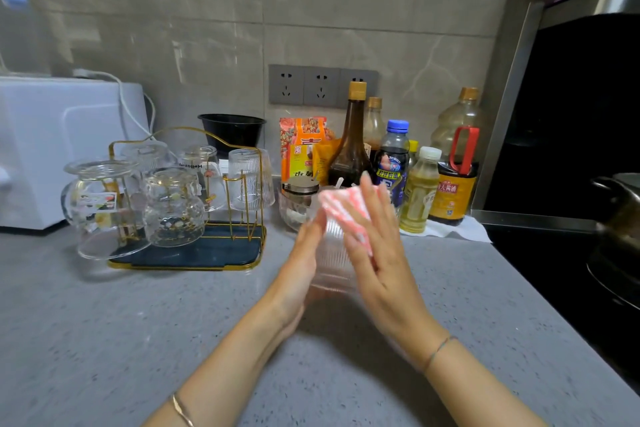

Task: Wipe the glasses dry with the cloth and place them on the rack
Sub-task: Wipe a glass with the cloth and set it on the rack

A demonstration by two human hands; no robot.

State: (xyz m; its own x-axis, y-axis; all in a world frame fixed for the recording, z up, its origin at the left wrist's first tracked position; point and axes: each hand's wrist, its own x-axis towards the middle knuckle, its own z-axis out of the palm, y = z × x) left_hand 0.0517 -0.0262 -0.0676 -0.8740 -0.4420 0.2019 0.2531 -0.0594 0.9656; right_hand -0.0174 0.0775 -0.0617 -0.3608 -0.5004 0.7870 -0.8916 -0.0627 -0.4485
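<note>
Just above the grey countertop (104,322), a ribbed glass (334,253) sits between two flat palms, an arrangement that lets it be turned against the fabric rather than clamped. The left hand (304,253) lies along its side with fingers stretched, steadying it. The right hand (377,253) presses the pink-and-white cloth (343,204) onto the glass, fingers likewise straight, though motion blur hides the thumbs, so a partial wrap is possible. Wiping appears under way, the glass not yet racked. Farther left, the gold rack (187,265) carries upturned glasses, mouths down to drain. Sauce bottles (351,149) line the wall behind.
</note>
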